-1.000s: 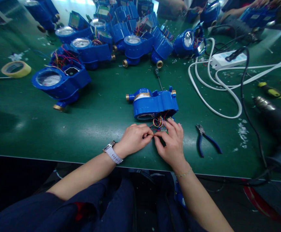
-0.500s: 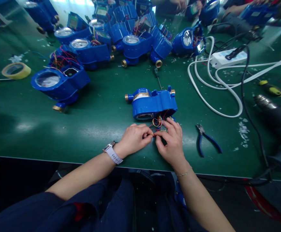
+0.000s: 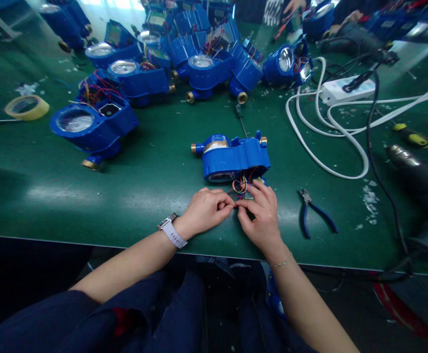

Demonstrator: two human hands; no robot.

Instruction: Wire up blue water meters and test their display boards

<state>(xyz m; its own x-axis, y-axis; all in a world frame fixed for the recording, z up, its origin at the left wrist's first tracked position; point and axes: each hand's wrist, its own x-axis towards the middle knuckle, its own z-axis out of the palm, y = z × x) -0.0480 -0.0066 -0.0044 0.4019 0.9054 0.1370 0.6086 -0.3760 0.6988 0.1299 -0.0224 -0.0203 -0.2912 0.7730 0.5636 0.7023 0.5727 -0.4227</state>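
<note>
Green desk (image 3: 155, 157); blue meter (image 3: 236, 157) mid-desk, loose wires (image 3: 240, 185) spilling from near side. Left hand (image 3: 207, 210), right hand (image 3: 261, 218): fingers pinched on thin red wire (image 3: 235, 205). Probably wire-twisting step; next move calls for steady pinch, small turn.

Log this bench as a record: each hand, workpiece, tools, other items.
Left hand: thumb and forefinger pinching thin wires
Right hand: likewise, fingertips close to the left's
Workpiece: blue water meter on its side, wires spilling out
Tools: diagonal cutters right of the hands; dark-handled screwdriver beyond the meter; heat gun at right edge
Other items: tape roll at left; white power strip; more water meters, left and back
</note>
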